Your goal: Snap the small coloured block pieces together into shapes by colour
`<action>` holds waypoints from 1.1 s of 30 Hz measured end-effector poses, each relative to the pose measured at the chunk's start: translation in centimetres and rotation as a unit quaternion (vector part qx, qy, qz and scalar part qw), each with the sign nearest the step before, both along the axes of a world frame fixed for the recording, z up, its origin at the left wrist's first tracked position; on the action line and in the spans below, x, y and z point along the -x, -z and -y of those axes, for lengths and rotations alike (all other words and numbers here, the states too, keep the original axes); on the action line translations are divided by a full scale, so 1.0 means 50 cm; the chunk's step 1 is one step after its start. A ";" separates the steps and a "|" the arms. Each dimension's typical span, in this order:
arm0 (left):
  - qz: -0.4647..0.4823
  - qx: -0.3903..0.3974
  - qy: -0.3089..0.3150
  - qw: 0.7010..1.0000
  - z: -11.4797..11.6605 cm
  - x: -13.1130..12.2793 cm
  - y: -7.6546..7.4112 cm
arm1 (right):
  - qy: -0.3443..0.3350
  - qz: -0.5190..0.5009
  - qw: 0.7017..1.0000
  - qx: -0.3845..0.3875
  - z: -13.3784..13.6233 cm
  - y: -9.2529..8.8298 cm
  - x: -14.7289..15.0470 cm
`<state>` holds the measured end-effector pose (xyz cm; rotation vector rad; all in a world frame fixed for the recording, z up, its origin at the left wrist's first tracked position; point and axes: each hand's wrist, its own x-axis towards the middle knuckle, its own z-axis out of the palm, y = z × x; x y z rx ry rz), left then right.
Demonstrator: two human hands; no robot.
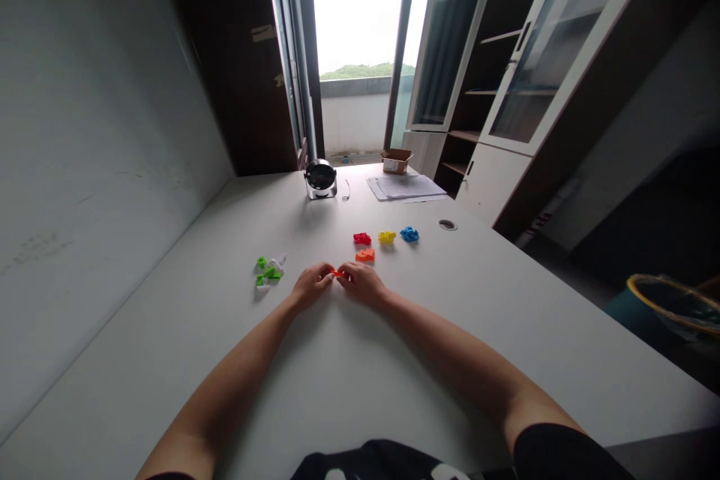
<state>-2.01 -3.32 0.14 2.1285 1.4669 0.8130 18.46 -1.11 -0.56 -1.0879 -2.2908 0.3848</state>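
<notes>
Between my two hands is a small orange piece (337, 274), pinched from both sides just above the white table (360, 360). My left hand (313, 283) has its fingertips closed on the left end. The fingers of my right hand (360, 281) close on the right end and partly cover it. Just beyond my right hand lies an orange pile (365, 255) of small plastic pieces. Behind it sit a red pile (362, 238), a yellow pile (387, 237) and a blue pile (409, 234). Left of my left hand are loose green pieces (271, 273) and white pieces (262, 286).
A round black device on a stand (320, 178) stands at the back, beside a short thin cable (346, 190). Papers (406, 187) and an open cardboard box (397, 160) occupy the back right. A cable hole (448, 225) is near the right edge. A bin (669, 307) stands beyond the table.
</notes>
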 end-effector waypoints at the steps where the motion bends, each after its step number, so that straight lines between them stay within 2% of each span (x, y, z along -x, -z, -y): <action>1: 0.000 -0.001 0.001 1.000 0.000 0.000 0.000 | 0.001 0.000 1.000 0.000 0.000 0.000 0.000; 23: -0.009 0.013 -0.015 1.000 0.008 -0.007 -0.013 | -0.001 0.005 1.000 0.014 0.003 -0.008 -0.002; 33: -0.002 0.011 -0.011 1.000 0.005 -0.006 -0.008 | -0.004 0.006 1.000 0.012 -0.001 -0.002 -0.001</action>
